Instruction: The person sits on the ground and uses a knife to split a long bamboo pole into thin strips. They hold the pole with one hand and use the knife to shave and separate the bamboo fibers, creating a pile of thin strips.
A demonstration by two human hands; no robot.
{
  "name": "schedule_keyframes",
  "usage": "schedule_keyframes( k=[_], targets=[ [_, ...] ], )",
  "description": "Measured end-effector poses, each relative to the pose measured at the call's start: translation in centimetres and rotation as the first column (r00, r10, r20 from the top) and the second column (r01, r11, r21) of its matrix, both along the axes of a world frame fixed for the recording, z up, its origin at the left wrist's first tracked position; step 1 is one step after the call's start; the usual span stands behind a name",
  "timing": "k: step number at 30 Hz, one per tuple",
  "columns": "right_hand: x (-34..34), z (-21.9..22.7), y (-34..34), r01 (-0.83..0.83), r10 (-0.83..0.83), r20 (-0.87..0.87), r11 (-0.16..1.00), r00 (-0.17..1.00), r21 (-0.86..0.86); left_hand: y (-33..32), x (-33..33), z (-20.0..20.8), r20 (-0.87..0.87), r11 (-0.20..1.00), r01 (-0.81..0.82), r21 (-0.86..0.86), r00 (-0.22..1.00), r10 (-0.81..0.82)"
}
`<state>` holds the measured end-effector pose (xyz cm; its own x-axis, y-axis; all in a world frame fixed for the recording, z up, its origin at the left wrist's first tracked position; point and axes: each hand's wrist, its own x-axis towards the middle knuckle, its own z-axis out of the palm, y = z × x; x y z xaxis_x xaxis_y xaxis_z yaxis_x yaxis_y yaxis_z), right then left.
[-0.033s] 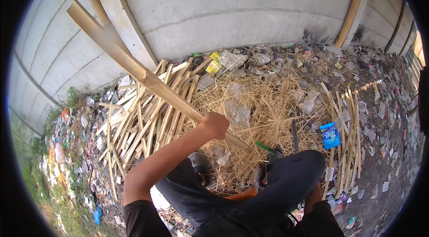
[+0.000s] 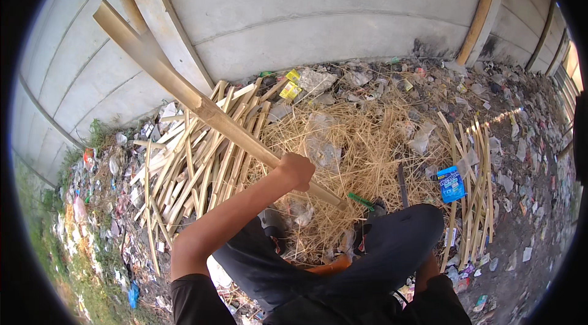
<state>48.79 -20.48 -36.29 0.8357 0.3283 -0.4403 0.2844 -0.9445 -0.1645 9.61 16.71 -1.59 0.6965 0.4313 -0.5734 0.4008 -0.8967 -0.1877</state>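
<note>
My left hand [image 2: 296, 172] is closed around a long split bamboo piece [image 2: 226, 123], near its lower end. The bamboo slants up and away to the left, its lower tip over the shavings by my feet. My right hand is hidden behind my right thigh; only a bit of the forearm [image 2: 427, 271] shows beside the dark sleeve. A dark, narrow, blade-like strip [image 2: 402, 185] stands out beyond my right knee. A small green object [image 2: 361, 201] lies by my right foot. Pale bamboo shavings [image 2: 367, 141] cover the ground in front.
Many split bamboo strips [image 2: 202, 159] are heaped at the left. Thinner strips [image 2: 478, 202] lie at the right, with a blue packet [image 2: 451, 185] beside them. Litter [image 2: 514, 159] is strewn around. A grey panel wall [image 2: 343, 37] with posts closes off the far side.
</note>
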Motion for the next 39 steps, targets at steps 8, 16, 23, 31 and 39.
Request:
schedule_keyframes(
  k=[8, 16, 23, 31, 39],
  targets=[
    [-0.8, -2.2, 2.0, -0.096, 0.137, -0.087, 0.925, 0.987, 0.367, 1.7, 0.3, -3.8, 0.131, 0.998, -0.061, 0.018, 0.990, 0.058],
    [-0.2, 26.0, 15.0, -0.237, 0.605, -0.104, 0.457, 0.789, 0.857, 4.3, 0.0, -5.6, 0.190, 0.985, -0.126, 0.120, 0.977, 0.102],
    [-14.4, 31.2, 28.0, -0.937, 0.983, 0.032, 0.165, 0.183, 0.307, 4.0, -0.5, -2.5, 0.256, 0.975, -0.195, 0.107, 0.953, 0.162],
    [-23.1, 18.8, 33.5, -0.745, 0.853, 0.202, 0.277, 0.482, 0.606, 5.4, -4.0, 0.6, 0.292, 0.928, -0.352, 0.124, 0.907, 0.305],
    [-24.8, 14.0, 31.7, -0.371, 0.642, 0.107, 0.292, 0.759, 0.881, 4.2, -8.1, 10.6, 0.796, 0.692, -0.419, 0.588, 0.146, -0.588]
  ],
)
